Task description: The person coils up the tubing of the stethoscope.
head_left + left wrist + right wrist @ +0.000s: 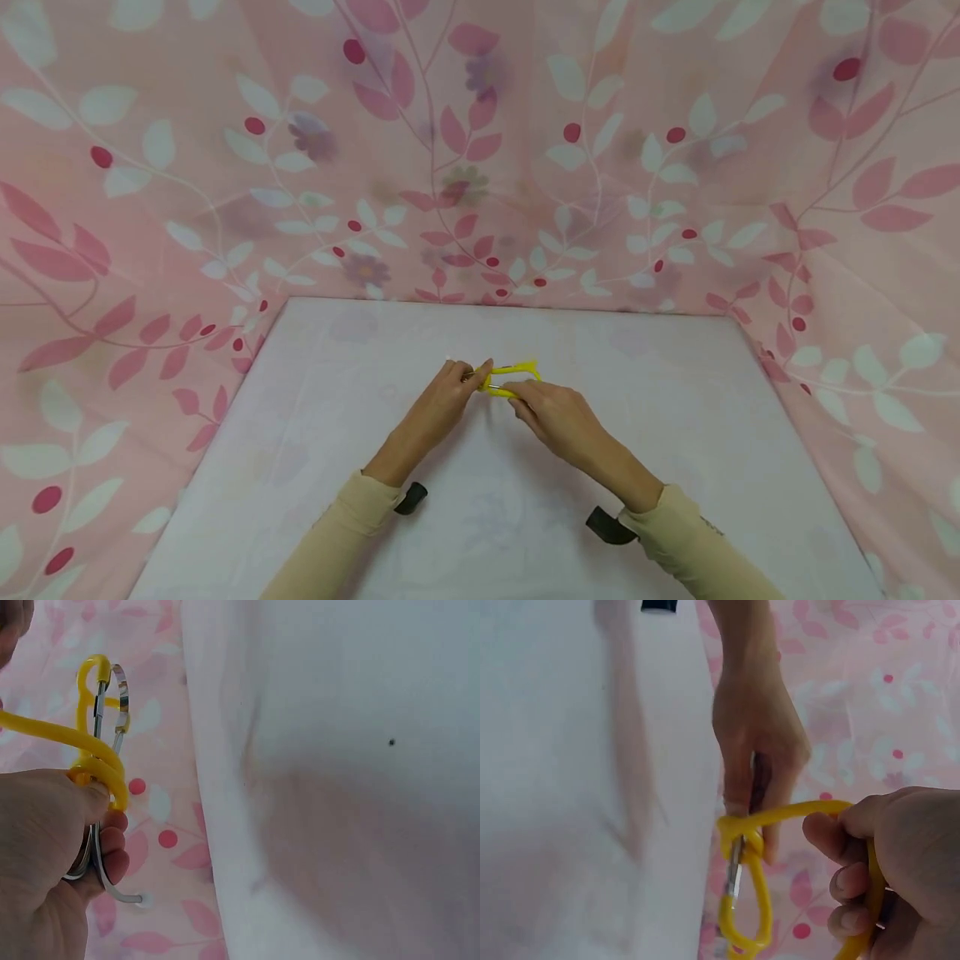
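Observation:
Above the table, my left hand (441,402) pinches a bent metal hook piece (105,876) with a pale tip, its thumb pressing where a yellow cord (49,729) is wound round the metal. Past that thumb, a yellow loop and shiny metal rods (99,712) stick out in the left wrist view. My right hand (566,421) holds the other stretch of the cord (791,813) with curled fingers, and the cord runs taut between both hands. What kind of hook it is cannot be told, since the left fingers hide part of it.
A white-covered table (480,533) lies below both hands. Pink leaf-patterned cloth (465,150) hangs behind it and along both sides. Dark bands or mounts (611,527) show at both wrists.

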The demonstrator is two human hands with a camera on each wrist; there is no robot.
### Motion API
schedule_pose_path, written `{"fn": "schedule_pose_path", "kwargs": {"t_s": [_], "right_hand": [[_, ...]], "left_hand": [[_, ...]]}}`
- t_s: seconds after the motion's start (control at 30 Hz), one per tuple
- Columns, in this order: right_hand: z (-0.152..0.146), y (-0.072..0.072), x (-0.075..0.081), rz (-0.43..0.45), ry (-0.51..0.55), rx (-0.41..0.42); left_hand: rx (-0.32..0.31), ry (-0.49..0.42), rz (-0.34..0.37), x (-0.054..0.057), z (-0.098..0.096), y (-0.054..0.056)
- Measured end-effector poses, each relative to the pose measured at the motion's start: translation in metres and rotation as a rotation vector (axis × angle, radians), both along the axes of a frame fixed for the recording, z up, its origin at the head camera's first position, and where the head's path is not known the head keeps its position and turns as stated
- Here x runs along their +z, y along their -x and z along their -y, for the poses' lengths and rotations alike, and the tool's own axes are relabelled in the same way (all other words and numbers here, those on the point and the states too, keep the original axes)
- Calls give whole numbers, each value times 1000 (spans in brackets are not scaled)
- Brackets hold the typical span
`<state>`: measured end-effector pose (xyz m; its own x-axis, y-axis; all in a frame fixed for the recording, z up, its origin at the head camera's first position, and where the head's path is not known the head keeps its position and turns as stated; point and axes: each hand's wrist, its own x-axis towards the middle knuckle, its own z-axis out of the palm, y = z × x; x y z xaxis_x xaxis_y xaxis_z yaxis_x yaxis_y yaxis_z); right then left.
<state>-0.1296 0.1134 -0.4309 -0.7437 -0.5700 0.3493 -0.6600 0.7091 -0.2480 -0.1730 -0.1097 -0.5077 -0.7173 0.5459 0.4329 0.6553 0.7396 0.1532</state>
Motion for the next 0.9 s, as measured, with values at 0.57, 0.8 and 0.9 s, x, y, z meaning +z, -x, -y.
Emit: {"fn": "schedule_pose_path", "kwargs": {"t_s": [0.57,0.8,0.9], "right_hand": [[-34,66,-5,53,195,-40],[-48,85,-19,167,328,-56],[-51,88,-29,248,372,-59]], "left_hand": [[-99,15,-39,8,-13,-25],[-131,-10,-28,19,-14,-30],[-147,-24,-29,21,-14,-31]]}}
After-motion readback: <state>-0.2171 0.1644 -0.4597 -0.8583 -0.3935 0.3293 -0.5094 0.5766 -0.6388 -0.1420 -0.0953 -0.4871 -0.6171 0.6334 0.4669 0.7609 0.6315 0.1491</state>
